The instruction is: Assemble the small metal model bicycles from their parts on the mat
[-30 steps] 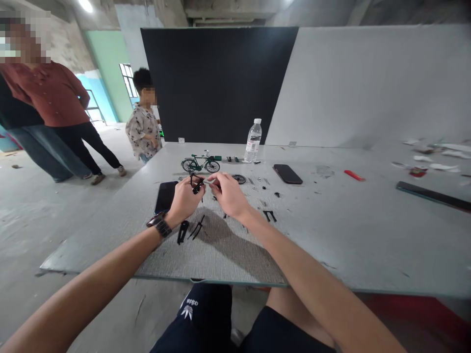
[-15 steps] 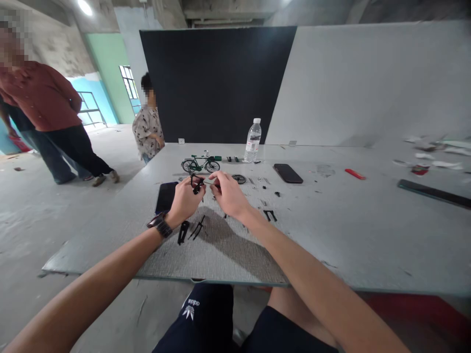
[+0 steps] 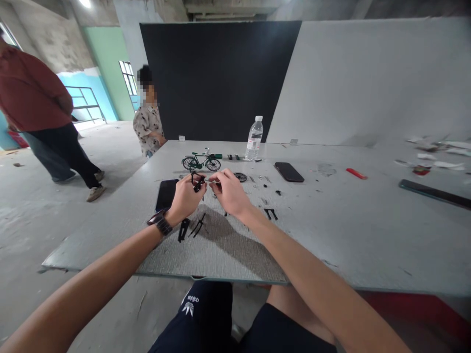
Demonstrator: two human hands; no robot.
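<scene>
My left hand [image 3: 186, 200] is closed around a small black model bicycle frame [image 3: 199, 185] above the table. Facing it, my right hand [image 3: 231, 193] pinches a thin metal rod [image 3: 207, 182] that points at the black frame; its far end is too small to make out. Below my left wrist lie a black fork-shaped part [image 3: 197, 227] and another narrow black part [image 3: 183, 230]. A spoked model wheel [image 3: 240, 177] rests just beyond my right hand. Behind both hands stands a green model bicycle [image 3: 201, 162].
A phone [image 3: 166, 195] lies beside my left hand, and another phone [image 3: 289, 172] farther right. A water bottle [image 3: 254, 141] stands at the back. Several small parts, a black U-shaped part [image 3: 271, 214] and a red utility knife [image 3: 356, 173] lie rightward. People stand at left.
My right hand has shifted very slightly and less of the rod shows between the hands. The person in red at the left has moved a foot and turned.
</scene>
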